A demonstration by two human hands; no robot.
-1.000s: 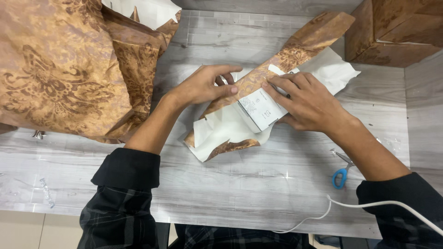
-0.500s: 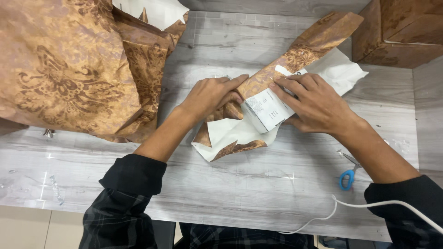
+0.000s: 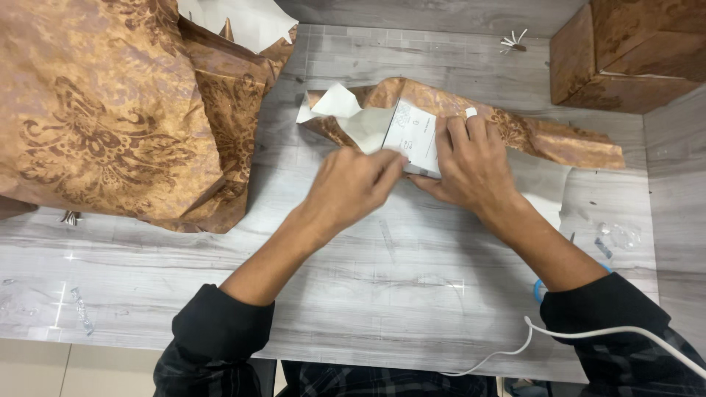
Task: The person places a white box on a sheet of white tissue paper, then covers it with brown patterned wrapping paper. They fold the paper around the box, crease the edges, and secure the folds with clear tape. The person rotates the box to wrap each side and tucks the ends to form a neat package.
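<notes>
A large crumpled sheet of brown damask-patterned wrapping paper (image 3: 110, 110) covers the far left of the grey wood-grain table (image 3: 353, 294), a box wrapped in the same paper (image 3: 625, 51) sits at the far right corner, and a white cable (image 3: 515, 345) crosses the near edge beside what may be blue-handled scissors (image 3: 539, 288).

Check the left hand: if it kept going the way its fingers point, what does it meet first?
The left hand points up and right; its fingertips already reach the small white box, so that comes first, with the right hand lying on it. Depth is unclear.
</notes>
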